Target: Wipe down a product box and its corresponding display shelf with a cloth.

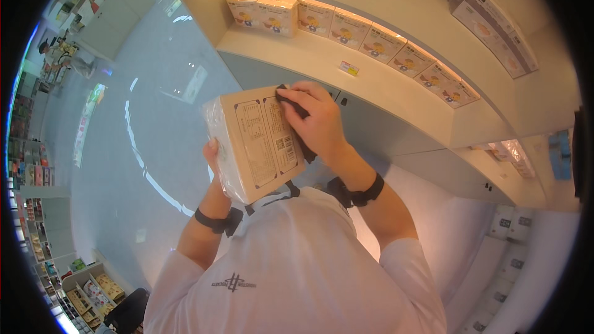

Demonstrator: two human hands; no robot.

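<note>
A plastic-wrapped white carton [260,141] with printed panels and codes on its facing side is held up in front of my chest, tilted. My left hand [212,155] grips its left edge, the thumb on the clear wrap and the other fingers mostly hidden behind. Between the fingers of my right hand [315,113] is a dark cloth [304,148], pressed at the carton's upper right edge and hanging down along its right side. Black bands with small dark devices are strapped round both wrists.
A lit shelf [287,51] beyond the carton bears a row of similar packs [350,32] and a price tag [349,68]. Grey cabinet doors [371,116] are below it. Boxes [494,28] stand on the shelf above. A person [69,55] is far off at the upper left.
</note>
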